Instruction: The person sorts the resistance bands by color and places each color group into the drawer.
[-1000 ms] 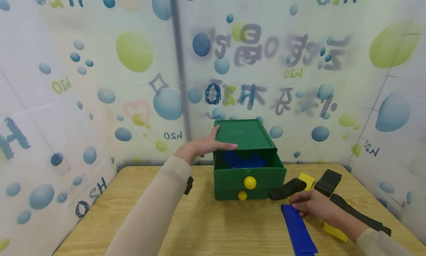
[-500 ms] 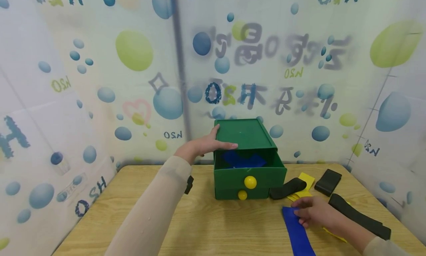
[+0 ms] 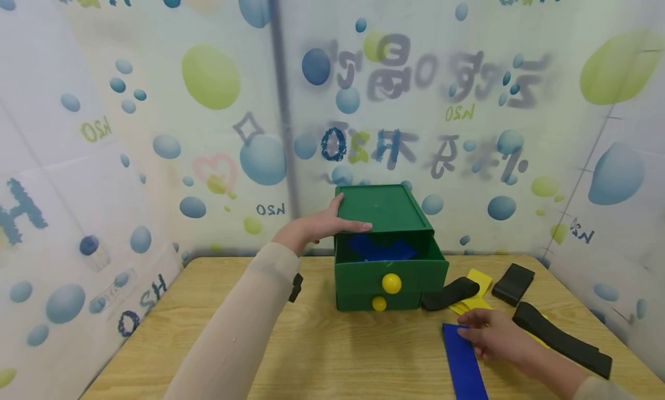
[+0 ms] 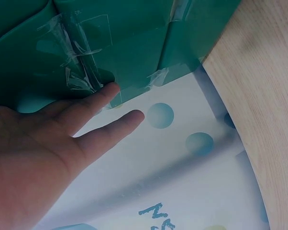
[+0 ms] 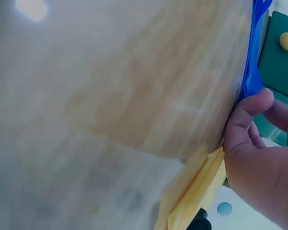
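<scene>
A green two-drawer box [image 3: 381, 208] stands on the table with its upper drawer [image 3: 363, 280] pulled out and blue pieces [image 3: 387, 250] lying inside. My left hand [image 3: 328, 222] rests on its left top edge, thumb along the front rim. In the left wrist view, straight fingers [image 4: 98, 99] of that hand reach along the taped green side. To the right, a flat blue band [image 3: 464, 368] lies lengthwise on the table, looking layered. My right hand [image 3: 501, 337] pinches its far end from the right; in the right wrist view, the thumb tip meets the blue band [image 5: 252, 76].
Right of the box lie a folded black band [image 3: 451, 293], yellow bands [image 3: 475, 302], another folded black band [image 3: 513, 283] and a long black one [image 3: 563, 339]. A patterned curtain [image 3: 208, 134] hangs behind the wooden table [image 3: 218, 336].
My right hand has moved slightly back and right, away from the yellow bands. The blue band's near end has swung left. The left hand stays put on the box.
</scene>
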A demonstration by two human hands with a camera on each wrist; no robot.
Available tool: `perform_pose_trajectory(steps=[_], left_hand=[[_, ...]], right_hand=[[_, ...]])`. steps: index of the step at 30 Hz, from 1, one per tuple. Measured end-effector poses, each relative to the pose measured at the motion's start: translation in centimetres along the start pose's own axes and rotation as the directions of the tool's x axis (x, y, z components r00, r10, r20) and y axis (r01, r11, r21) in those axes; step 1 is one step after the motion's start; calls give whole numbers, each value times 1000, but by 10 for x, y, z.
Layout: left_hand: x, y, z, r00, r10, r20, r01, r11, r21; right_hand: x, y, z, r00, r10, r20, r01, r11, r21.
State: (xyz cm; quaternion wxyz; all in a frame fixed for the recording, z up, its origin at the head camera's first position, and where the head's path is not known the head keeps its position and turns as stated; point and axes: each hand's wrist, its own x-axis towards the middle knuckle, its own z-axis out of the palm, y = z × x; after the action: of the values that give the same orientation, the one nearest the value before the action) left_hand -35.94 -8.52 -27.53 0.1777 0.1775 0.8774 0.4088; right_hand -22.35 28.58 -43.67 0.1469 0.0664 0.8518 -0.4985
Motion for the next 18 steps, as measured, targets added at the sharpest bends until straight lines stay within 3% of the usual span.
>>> perform_pose_trajectory(steps=[7,18], left_hand=[[-1,0,0,1000,-19,-4,19,1000,-6],[0,-1,1,1000,-15,-7,15,1000,5]], right_hand=[[7,2,-5,998,-41,37,45,995,-90],[9,7,-10,993,-86,78,93,991,-92]])
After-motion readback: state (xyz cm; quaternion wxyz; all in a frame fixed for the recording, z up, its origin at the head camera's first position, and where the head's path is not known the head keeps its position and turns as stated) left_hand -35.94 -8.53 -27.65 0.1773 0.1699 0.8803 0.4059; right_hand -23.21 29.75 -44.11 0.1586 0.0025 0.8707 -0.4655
